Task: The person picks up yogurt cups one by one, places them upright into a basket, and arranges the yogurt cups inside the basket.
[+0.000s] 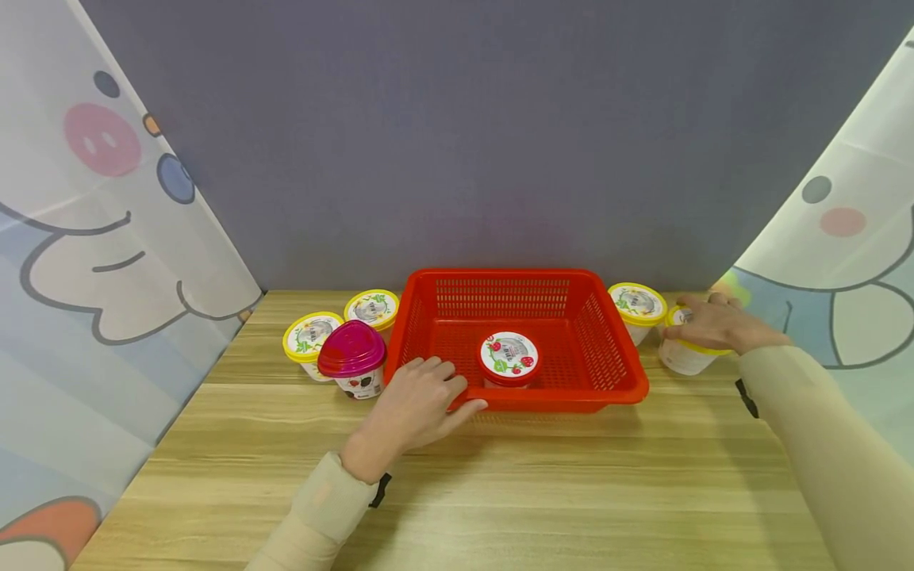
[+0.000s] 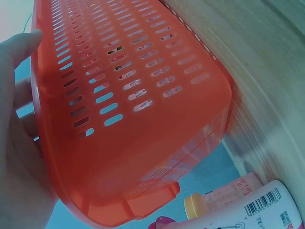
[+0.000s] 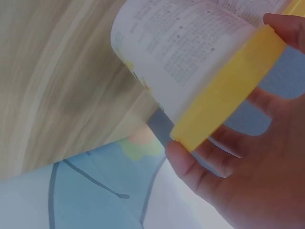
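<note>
At its front left corner, my left hand (image 1: 417, 400) grips the rim of a red plastic basket (image 1: 557, 399). In the left wrist view the thumb (image 2: 21, 45) lies along the basket's outer side and the other fingers reach inside. A tub with a red-rimmed strawberry lid (image 1: 509, 357) stands in the basket. To the basket's right, my right hand (image 1: 717, 323) holds a white tub with a yellow lid (image 1: 684, 358) from above. Fingers and thumb clasp the lid's edge (image 3: 228, 90) in the right wrist view. Another yellow-lidded tub (image 1: 638, 305) stands between that tub and the basket.
Left of the basket stand two yellow-lidded tubs (image 1: 311, 337) and a tub with a magenta lid (image 1: 352, 349), close together. A grey panel (image 1: 500, 143) rises behind the wooden table (image 1: 571, 492). Curtains with cartoon prints (image 1: 93, 238) hang on both sides.
</note>
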The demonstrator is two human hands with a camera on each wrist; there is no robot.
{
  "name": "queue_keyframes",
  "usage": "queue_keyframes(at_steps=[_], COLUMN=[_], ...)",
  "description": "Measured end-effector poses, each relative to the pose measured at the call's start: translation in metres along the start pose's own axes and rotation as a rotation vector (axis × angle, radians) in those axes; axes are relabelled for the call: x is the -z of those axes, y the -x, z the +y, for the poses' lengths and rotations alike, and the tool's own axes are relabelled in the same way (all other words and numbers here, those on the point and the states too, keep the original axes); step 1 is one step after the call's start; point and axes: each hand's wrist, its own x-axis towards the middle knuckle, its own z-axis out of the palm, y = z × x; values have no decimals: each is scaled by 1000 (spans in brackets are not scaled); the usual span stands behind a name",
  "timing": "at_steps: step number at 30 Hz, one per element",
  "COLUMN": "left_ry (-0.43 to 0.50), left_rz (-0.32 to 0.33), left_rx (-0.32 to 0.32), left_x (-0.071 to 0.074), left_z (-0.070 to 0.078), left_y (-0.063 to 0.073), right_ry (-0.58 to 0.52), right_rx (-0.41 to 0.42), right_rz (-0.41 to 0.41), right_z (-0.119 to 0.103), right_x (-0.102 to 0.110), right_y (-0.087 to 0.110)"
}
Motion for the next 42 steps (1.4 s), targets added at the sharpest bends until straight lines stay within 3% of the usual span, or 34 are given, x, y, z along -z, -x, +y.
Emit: queue_keyframes(at_steps=[17,29,42], left_ry=[8,5,0], left_rz=[-61,-43,-36], left_rx=[0,12,13], left_x=[1,3,3], left_z=[0,1,1], left_y=[0,0,0], right_ry=[-15,23,33], right_rx=[29,56,93], right_rz=[56,106,152], right_z=[6,13,3], right_x=[-4,-3,3], right_y=[7,12,21])
